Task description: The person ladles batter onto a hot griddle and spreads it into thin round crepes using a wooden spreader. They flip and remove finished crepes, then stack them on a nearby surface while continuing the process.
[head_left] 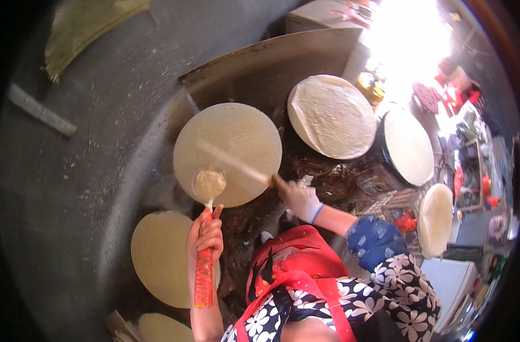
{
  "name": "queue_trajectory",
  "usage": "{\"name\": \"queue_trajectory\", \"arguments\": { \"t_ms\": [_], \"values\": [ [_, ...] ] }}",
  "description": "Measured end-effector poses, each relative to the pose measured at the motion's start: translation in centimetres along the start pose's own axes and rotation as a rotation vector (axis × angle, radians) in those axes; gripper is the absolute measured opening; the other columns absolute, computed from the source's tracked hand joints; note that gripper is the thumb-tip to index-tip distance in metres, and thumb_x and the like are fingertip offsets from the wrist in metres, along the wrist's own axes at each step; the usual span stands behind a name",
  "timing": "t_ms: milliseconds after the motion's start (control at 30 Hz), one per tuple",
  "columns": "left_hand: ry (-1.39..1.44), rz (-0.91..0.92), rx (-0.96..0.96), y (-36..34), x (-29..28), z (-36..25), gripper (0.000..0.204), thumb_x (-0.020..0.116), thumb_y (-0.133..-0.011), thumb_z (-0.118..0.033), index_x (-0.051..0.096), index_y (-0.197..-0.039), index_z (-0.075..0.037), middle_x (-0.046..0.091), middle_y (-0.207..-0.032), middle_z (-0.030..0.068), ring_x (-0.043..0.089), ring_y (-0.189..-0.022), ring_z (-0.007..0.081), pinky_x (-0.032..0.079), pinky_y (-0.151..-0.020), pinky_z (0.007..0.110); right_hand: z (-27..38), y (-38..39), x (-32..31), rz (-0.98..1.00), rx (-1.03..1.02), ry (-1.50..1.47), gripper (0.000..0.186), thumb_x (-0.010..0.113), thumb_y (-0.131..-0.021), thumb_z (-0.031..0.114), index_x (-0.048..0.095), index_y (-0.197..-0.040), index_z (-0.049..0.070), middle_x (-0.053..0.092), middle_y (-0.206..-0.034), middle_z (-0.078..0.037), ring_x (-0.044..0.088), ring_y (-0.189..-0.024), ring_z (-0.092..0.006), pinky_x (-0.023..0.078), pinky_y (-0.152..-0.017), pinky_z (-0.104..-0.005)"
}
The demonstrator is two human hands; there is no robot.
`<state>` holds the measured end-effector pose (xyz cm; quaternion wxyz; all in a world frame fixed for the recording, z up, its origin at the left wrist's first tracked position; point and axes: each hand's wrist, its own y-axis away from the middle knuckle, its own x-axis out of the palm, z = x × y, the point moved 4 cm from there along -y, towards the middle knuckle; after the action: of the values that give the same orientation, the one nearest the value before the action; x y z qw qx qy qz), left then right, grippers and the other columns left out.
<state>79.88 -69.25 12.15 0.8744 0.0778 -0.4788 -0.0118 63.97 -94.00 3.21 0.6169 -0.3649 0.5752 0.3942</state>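
My left hand [207, 235] is closed around the red-wrapped handle of a ladle [204, 279]. Thick pale batter [210, 183] fills the ladle's bowl, which is over the near edge of a round griddle coated with a pale batter sheet [237, 128]. On my right hand [299, 199] is a whitish glove, and its fingers are wrapped round the end of a wooden batter spreader [237, 162]. Blurred by motion, the spreader's blade reaches left across the batter sheet.
More round pale flatbreads lie around me: a wrinkled one [333, 117], one on a dark griddle [409, 147], one far right [435, 219], one near left [160, 256] and one below it [164, 329]. A curved metal sheet [271, 57] stands behind. Brown debris [345, 185] covers the ground between.
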Motion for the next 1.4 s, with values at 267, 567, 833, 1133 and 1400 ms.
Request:
{"name": "queue_trajectory", "arguments": {
  "t_ms": [267, 567, 833, 1133, 1400],
  "values": [
    [-0.072, -0.096, 0.042, 0.7, 0.3, 3.0, 0.054, 0.041, -0.117, -0.03, 0.046, -0.151, 0.012, 0.04, -0.071, 0.0032, 0.042, -0.045, 0.0101, 0.042, -0.04, 0.026, -12.7, -11.4, -3.8, -0.21, 0.666, -0.197, 0.079, 0.07, -0.097, 0.031, 0.032, -0.165, 0.016, 0.068, -0.124, -0.021, 0.075, -0.099, -0.0422, 0.059, -0.081, -0.0539],
    [-0.146, -0.178, 0.092, -3.2, 0.6, 6.9, 0.055, 0.04, -0.116, -0.028, 0.042, -0.153, 0.013, 0.043, -0.073, 0.006, 0.045, -0.047, 0.0126, 0.043, -0.04, 0.027, -20.6, -11.1, -9.5, -0.272, 0.746, -0.391, 0.054, 0.067, -0.093, 0.019, 0.053, -0.145, 0.013, 0.076, -0.104, -0.023, 0.075, -0.103, -0.0435, 0.057, -0.09, -0.0545],
    [-0.181, -0.17, -0.137, -14.9, -0.4, 14.8, 0.058, 0.038, -0.115, -0.025, 0.035, -0.156, 0.015, 0.044, -0.079, 0.0085, 0.046, -0.05, 0.0137, 0.046, -0.042, 0.028, -42.6, 9.5, -26.1, -0.965, 0.872, -0.551, 0.057, 0.077, -0.088, 0.015, 0.065, -0.143, 0.005, 0.076, -0.123, -0.02, 0.075, -0.11, -0.0309, 0.056, -0.1, -0.0387],
    [-0.295, -0.222, -0.211, -25.0, -2.1, 25.9, 0.061, 0.038, -0.116, -0.03, 0.029, -0.157, 0.015, 0.043, -0.08, 0.0066, 0.043, -0.05, 0.0122, 0.046, -0.04, 0.026, -53.2, 52.4, -26.7, -1.479, 1.157, -1.067, 0.023, 0.082, -0.092, 0.032, 0.074, -0.103, 0.013, 0.045, -0.062, 0.01, 0.036, -0.045, -0.0031, 0.028, -0.044, -0.024],
    [-0.359, -0.269, -0.413, -31.8, -4.9, 35.7, 0.062, 0.035, -0.117, -0.038, 0.034, -0.157, 0.009, 0.044, -0.08, 0.0007, 0.044, -0.06, 0.0122, 0.047, -0.057, 0.03, -52.4, 81.4, 0.4, -1.648, 1.929, -0.797, 0.024, 0.077, -0.094, 0.024, 0.067, -0.107, 0.007, 0.055, -0.065, 0.004, 0.047, -0.044, -0.0102, 0.034, -0.039, -0.0291]
  ]
}}
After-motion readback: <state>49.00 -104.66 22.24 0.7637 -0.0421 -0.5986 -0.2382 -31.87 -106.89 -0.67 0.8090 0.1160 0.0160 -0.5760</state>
